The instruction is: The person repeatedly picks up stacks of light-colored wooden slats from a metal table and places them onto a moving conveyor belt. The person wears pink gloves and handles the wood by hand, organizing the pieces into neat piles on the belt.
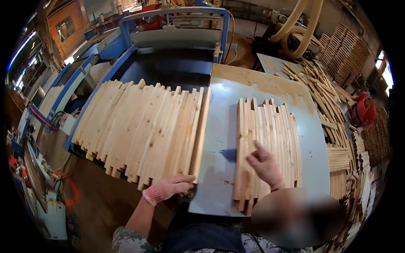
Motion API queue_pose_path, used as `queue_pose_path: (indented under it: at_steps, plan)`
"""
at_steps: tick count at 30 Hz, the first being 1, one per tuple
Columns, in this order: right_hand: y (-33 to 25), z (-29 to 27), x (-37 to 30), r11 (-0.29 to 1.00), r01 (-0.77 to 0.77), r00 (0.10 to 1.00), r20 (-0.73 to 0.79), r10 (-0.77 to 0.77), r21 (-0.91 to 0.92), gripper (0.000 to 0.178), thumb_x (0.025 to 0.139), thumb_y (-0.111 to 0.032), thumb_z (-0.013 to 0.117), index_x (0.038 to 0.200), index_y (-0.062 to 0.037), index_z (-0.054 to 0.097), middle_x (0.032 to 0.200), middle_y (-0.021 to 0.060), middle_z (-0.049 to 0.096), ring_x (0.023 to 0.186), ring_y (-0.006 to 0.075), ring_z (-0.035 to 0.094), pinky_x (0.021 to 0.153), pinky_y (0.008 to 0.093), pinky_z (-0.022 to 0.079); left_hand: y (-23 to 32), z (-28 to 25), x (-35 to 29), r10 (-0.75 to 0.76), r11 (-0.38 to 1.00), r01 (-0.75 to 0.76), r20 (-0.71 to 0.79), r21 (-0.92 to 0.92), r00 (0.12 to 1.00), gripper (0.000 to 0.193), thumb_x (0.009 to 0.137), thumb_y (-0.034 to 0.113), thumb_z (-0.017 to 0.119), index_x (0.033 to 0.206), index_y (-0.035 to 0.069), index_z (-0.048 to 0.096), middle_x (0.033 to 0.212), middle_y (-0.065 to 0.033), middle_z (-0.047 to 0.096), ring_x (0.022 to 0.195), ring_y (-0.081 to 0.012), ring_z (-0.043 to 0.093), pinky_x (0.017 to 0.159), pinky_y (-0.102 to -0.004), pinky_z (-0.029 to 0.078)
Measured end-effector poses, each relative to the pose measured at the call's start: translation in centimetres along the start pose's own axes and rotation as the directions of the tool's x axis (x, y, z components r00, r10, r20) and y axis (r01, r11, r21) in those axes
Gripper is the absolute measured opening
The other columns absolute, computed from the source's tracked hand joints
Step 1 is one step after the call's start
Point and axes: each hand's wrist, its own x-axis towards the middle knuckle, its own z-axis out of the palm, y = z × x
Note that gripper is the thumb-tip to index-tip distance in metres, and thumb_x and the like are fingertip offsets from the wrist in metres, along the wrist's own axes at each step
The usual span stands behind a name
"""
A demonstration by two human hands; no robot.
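Observation:
My left hand [168, 187], in a pale pink glove, reaches along the near ends of a wide row of light wooden strips [139, 126]. Its fingers stretch toward the near end of the rightmost wooden strip [200, 139], which stands slightly apart from the row. My right hand [266, 167], gloved the same way, is over a smaller bunch of wooden strips [270, 126] on the grey metal table [221, 126]. Its forefinger points away from me and its thumb is apart; the other fingers look bent. No strip shows in its grasp. A blurred oval hides my right forearm.
The wide row lies on a blue-framed machine's dark bed [168, 63]. Loose strips [325, 97] are heaped beyond the table's right side, near a person in red [363, 110]. Pale hoses [291, 33] hang at the back; stacked wood [346, 52] stands far right.

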Motion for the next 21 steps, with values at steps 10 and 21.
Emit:
queue_pose_path:
  at_steps: [10, 21]
  plan:
    - [-4.9, 21.8, 9.9, 0.89, -0.19, 0.974, -0.192, 0.118, -0.415, 0.068, 0.099, -0.032, 0.063, 0.159, -0.004, 0.046, 0.113, 0.0257, 0.077, 0.107, 0.0484, 0.073, 0.097, 0.0542, 0.057, -4.7, -21.7, -16.1, 0.229, 0.944, -0.318, -0.524, -0.085, 0.82, 0.056, 0.107, 0.042, 0.069, 0.141, -0.003, 0.068, 0.108, -0.013, 0.075, 0.087, -0.0204, 0.074, 0.077, -0.0383, 0.064]
    - [0.2, 14.5, 4.9, 0.592, -0.165, 0.88, -0.389, -0.273, -0.789, 0.059, 0.099, -0.023, 0.062, 0.155, -0.0043, 0.053, 0.112, 0.0204, 0.073, 0.104, 0.0405, 0.07, 0.092, 0.0521, 0.056, -7.3, -46.9, -22.8, 0.534, 0.725, 0.431, -0.834, 0.537, 0.141, 0.062, 0.105, 0.027, 0.07, 0.155, -0.005, 0.054, 0.154, -0.022, 0.061, 0.142, -0.0352, 0.058, 0.121, -0.0416, 0.044]
